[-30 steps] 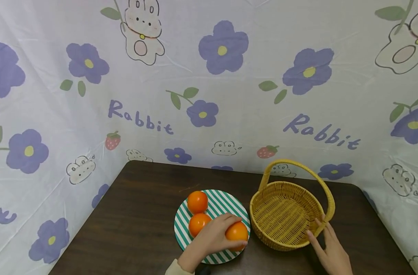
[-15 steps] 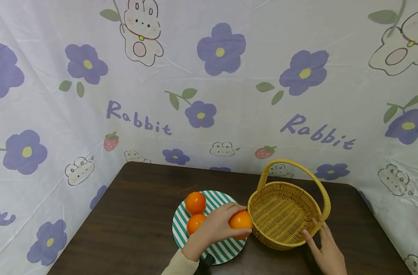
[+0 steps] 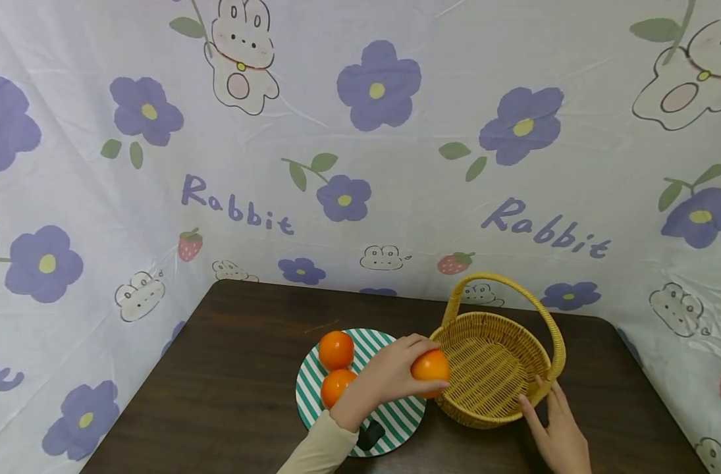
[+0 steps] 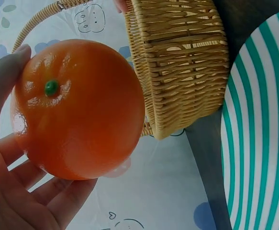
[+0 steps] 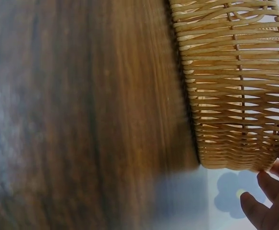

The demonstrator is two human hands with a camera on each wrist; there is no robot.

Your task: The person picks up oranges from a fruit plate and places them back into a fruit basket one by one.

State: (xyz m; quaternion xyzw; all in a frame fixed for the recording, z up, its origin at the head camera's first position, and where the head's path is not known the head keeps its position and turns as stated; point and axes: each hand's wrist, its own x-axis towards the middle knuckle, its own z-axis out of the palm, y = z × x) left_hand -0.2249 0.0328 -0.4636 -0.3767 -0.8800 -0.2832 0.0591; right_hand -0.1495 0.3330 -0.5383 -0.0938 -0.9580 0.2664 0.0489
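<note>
My left hand (image 3: pixel 396 372) grips a glossy orange (image 3: pixel 430 370) between thumb and fingers, in the air between the plate and the basket's near-left rim. In the left wrist view the orange (image 4: pixel 79 110) shows a small green stem dot. Two more oranges lie on the left of a green-and-white striped plate (image 3: pixel 372 342): a far orange (image 3: pixel 336 350) and a near orange (image 3: pixel 336 387), partly behind my left hand. My right hand (image 3: pixel 558 431) holds the rim of a wicker basket (image 3: pixel 490 368) near its handle's base. Inside, the basket's woven bottom is bare.
Plate and basket stand side by side on a dark wooden table (image 3: pixel 241 368). The basket's tall arched handle (image 3: pixel 514 283) rises over its opening. A white cloth (image 3: pixel 289 131) printed with flowers and rabbits hangs behind and at the sides. A black wrist strap piece (image 3: pixel 371 434) hangs below my left wrist.
My left hand has lifted the orange off the plate's right side and carried it right, to the basket's rim. The right hand stays at the basket; the head view has shifted slightly.
</note>
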